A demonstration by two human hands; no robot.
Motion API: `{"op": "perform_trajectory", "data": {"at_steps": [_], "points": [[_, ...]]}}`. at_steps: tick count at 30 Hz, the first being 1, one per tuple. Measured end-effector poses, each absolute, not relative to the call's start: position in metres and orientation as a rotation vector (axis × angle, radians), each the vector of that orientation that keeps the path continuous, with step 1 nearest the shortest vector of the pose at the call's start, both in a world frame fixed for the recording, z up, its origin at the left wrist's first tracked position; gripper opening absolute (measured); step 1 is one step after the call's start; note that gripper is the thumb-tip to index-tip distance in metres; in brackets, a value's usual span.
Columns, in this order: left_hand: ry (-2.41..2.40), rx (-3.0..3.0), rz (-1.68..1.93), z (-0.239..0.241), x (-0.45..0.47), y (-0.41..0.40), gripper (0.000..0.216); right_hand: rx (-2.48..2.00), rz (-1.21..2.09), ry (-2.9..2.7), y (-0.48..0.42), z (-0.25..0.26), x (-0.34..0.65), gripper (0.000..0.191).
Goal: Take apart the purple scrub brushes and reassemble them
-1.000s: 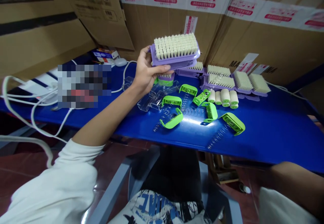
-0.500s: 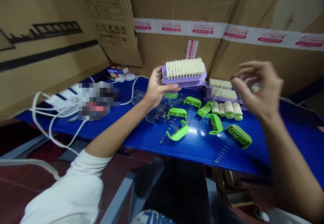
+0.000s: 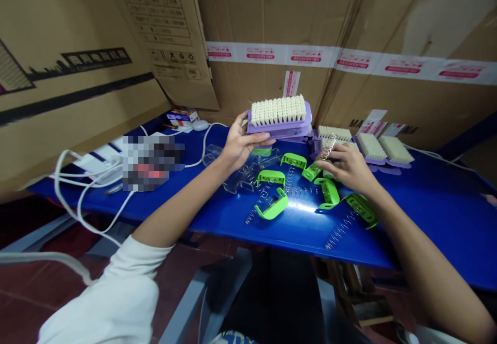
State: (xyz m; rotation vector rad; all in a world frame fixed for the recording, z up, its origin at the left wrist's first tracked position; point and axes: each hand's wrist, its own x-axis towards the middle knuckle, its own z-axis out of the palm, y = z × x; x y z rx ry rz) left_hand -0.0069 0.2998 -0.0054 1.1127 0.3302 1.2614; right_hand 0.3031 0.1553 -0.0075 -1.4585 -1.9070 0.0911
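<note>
My left hand (image 3: 243, 144) holds a purple brush (image 3: 278, 122) above the table; its block of cream bristles (image 3: 278, 110) faces up and toward me. The thumb lies along the front edge, and the other fingers are mostly hidden behind it. At the right, my right hand (image 3: 344, 163) is low over a green bracket (image 3: 311, 171), beside a thin metal spring (image 3: 331, 146). Its thumb and fingertips look slightly apart around the bracket's end; firm contact is unclear. More green brackets (image 3: 275, 205) with springs (image 3: 339, 231) lie in front on the blue table (image 3: 287, 232).
More purple brushes with cream bristles (image 3: 396, 148) lie at the back right. Clear plastic parts (image 3: 236, 178) are beside my left forearm. White cables (image 3: 79, 194) loop over the left side. Cardboard walls (image 3: 264, 12) stand behind the table.
My right hand has come down and to the left, from above the back right to the green bracket, and now covers the white rollers. My left hand still holds the brush in nearly the same place.
</note>
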Motion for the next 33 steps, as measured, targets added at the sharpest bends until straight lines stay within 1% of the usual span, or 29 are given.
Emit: {"op": "perform_trajectory", "data": {"at_steps": [3, 5, 8, 11, 14, 17, 21, 23, 25, 28, 30, 33], "points": [[0.31, 1.115, 1.225, -0.005, -0.009, 0.3, 0.092, -1.317, 0.195, -1.539, 0.151, -0.001, 0.302, 0.042], [0.312, 1.131, 1.209, -0.005, -0.01, 0.301, 0.088, -1.203, 0.361, -1.298, 0.147, 0.004, 0.308, 0.038], [0.319, 1.137, 1.215, -0.007, -0.009, 0.3, 0.078, -1.018, 0.658, -1.111, 0.144, 0.008, 0.324, 0.038], [0.32, 1.128, 1.224, -0.007, -0.008, 0.3, 0.073, -1.043, 0.747, -1.064, 0.145, 0.009, 0.336, 0.044], [0.344, 1.107, 1.231, -0.008, -0.007, 0.299, 0.077, -1.223, 0.696, -1.08, 0.144, 0.009, 0.335, 0.052], [0.352, 1.084, 1.227, -0.008, -0.006, 0.298, 0.077, -1.311, 0.653, -1.145, 0.138, 0.013, 0.326, 0.062], [0.337, 1.052, 1.213, -0.008, -0.004, 0.295, 0.073, -1.517, 0.568, -1.335, 0.13, 0.019, 0.317, 0.083], [0.323, 1.043, 1.22, -0.008, -0.004, 0.296, 0.072, -1.587, 0.422, -1.441, 0.129, 0.019, 0.316, 0.084], [0.318, 1.039, 1.227, -0.007, -0.004, 0.297, 0.07, -1.563, 0.325, -1.547, 0.129, 0.016, 0.316, 0.086], [0.318, 1.057, 1.228, -0.006, -0.006, 0.299, 0.072, -1.455, 0.449, -1.623, 0.129, 0.013, 0.313, 0.095], [0.315, 1.088, 1.224, -0.006, -0.007, 0.3, 0.074, -1.391, 0.55, -1.646, 0.127, 0.013, 0.31, 0.093], [0.323, 1.112, 1.229, -0.007, -0.007, 0.299, 0.079, -1.396, 0.523, -1.668, 0.125, 0.017, 0.306, 0.087]]}}
